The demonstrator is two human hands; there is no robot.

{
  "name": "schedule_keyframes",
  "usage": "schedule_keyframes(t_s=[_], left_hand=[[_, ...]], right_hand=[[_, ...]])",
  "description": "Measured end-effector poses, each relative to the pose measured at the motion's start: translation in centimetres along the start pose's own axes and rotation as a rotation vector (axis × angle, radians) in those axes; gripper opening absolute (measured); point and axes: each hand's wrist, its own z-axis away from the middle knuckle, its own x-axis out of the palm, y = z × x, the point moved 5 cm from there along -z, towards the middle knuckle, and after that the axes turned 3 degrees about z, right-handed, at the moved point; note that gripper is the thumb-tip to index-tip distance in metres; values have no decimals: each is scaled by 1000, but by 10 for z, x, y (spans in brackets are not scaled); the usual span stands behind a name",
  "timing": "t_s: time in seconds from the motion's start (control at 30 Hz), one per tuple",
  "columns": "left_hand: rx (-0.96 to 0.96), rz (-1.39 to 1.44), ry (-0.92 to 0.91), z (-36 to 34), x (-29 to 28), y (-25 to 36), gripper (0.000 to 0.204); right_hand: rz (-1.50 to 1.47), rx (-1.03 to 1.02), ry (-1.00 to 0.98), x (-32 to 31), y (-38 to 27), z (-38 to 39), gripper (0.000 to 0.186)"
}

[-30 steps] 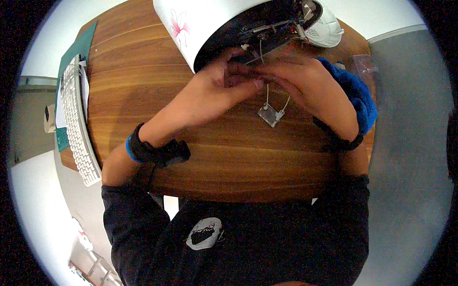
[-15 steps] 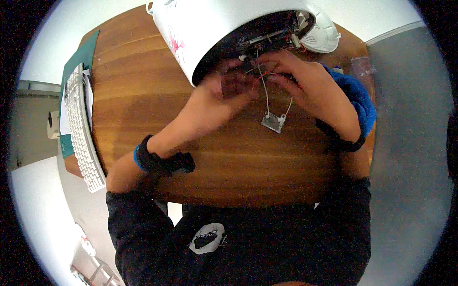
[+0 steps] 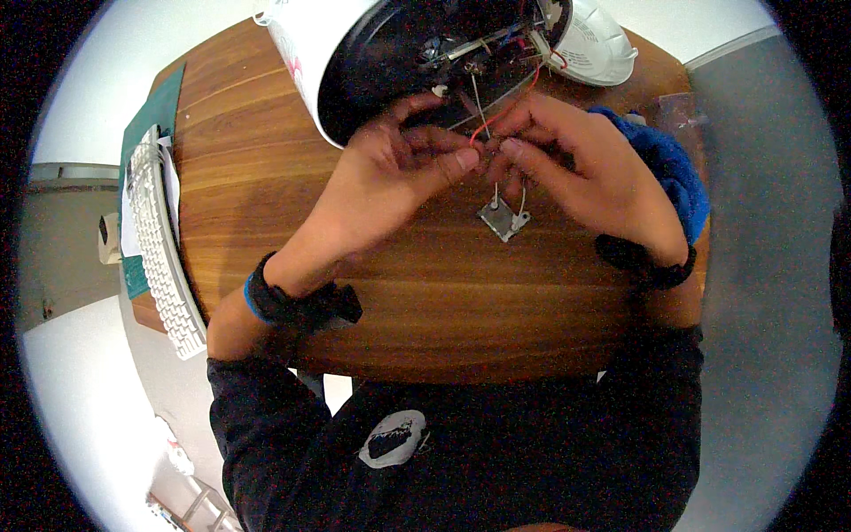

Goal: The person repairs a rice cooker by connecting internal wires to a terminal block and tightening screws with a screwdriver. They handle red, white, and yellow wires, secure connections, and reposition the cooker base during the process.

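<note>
The red wire (image 3: 481,130) runs from the casing's (image 3: 301,66) open end to fingertips just outside it. In front of the casing, the left hand (image 3: 381,173) pinches the wire between thumb and fingers; the right hand (image 3: 603,182) has bunched fingertips, their contents unclear. The wire seems light and flexible, its connections probably fragile: best held by the insulation.

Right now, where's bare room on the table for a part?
Bare tabletop body-side of the small square plate; also between keyboard and left hand. Crowded: right hand, red wire, white housing; blue cloth rightward.
</note>
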Motion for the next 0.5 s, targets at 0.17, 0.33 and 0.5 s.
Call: schedule_keyframes(t_s=[0.17, 0.33, 0.5], left_hand=[[58, 54, -14, -1, 2, 6, 56], [41, 98, -11, -3, 1, 9, 52], [85, 60, 7, -1, 1, 10, 52]], right_hand=[[-111, 53, -12, -3, -2, 1, 15], [-338, 187, -66, 2, -5, 4, 17], [-275, 138, -51, 5, -2, 1, 12]])
